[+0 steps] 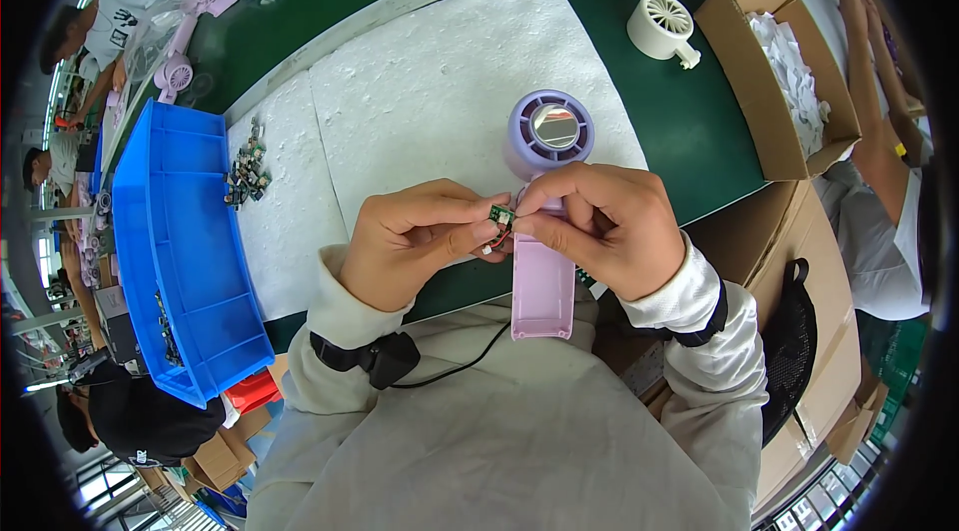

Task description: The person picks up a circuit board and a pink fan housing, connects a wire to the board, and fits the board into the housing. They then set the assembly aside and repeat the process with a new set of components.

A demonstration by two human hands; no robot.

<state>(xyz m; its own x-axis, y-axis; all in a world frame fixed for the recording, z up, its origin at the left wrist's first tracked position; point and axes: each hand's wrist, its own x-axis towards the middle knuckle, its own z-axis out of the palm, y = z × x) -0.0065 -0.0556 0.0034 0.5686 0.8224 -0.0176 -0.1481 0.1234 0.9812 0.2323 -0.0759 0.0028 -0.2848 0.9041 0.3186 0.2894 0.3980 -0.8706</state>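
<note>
Between the thumb and fingers of my left hand [415, 236] is a small green circuit board [502, 215]. My right hand [609, 226] pinches at the board's right edge, where thin red and dark wires run. What its fingertips grip, perhaps a wire or plug, is too small to make out. Under my hands lies a handheld fan with a round purple head [550, 134] and an open, hollow pink handle [542, 291] pointing toward me. The fan head rests on the white foam sheet [430, 61]; the handle reaches past its near edge.
A blue divided bin [190, 251] stands at the left, beside a pile of small circuit boards [248, 171]. At the back right are a cream fan head [661, 26] and a cardboard box [779, 81] holding white pieces. Other people work on both sides.
</note>
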